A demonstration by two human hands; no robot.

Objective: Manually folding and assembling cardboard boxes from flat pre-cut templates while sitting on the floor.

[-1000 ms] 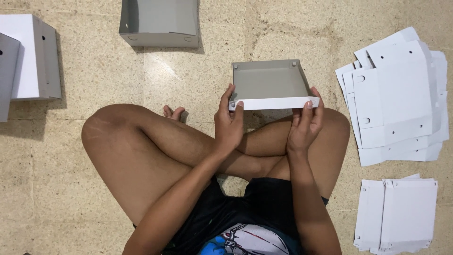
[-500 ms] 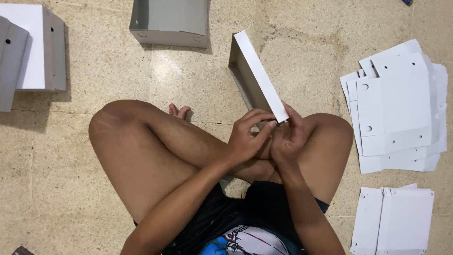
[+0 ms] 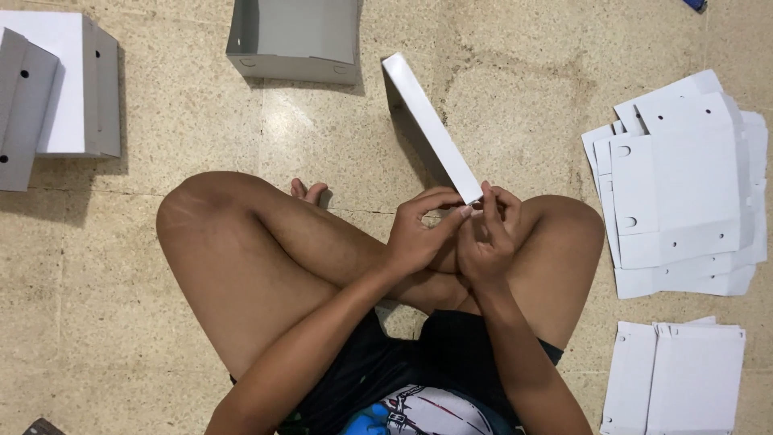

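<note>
Above both hands (image 3: 455, 234), tilted white box (image 3: 429, 126)

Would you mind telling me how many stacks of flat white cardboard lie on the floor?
2: one fanned stack at the right, one smaller stack at the lower right, partly cut off by the frame.

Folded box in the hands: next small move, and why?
Probably press in the near corner: both the left hand and right hand pinch the lower end of the tilted white box, fingertips meeting there, while its far end points away unsupported.
</note>
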